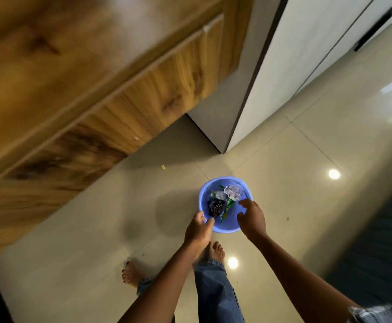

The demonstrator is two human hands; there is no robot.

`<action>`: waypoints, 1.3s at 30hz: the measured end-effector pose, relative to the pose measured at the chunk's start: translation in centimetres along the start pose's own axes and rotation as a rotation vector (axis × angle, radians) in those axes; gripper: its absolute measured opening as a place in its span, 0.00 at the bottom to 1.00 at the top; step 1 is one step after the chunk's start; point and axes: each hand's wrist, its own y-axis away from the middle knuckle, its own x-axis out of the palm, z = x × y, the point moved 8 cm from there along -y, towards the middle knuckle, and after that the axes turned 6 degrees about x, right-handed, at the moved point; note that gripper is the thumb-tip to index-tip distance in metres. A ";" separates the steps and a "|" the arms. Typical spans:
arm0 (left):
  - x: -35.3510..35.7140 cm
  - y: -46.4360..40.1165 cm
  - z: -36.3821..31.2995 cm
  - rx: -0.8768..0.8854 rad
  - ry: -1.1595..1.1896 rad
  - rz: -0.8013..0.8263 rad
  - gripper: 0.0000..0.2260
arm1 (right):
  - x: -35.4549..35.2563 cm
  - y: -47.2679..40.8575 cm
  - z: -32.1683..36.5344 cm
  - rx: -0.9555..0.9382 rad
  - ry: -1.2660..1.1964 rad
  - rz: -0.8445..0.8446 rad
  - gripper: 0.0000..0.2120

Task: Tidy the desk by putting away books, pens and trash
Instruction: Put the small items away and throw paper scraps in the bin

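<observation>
From the head view I see a blue bin [225, 226] on the tiled floor [306, 159], beside the wooden desk [73, 89], holding crumpled paper [232, 191] and wrappers [217, 206]. My left hand [198, 230] pinches its near rim; my right hand [252, 217] hovers above, fingers loosely spread, grasping nothing
</observation>
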 end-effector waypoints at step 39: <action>-56.7 30.0 11.8 0.600 1.096 -0.659 0.09 | 15.8 47.0 51.9 -1.038 -0.217 0.123 0.17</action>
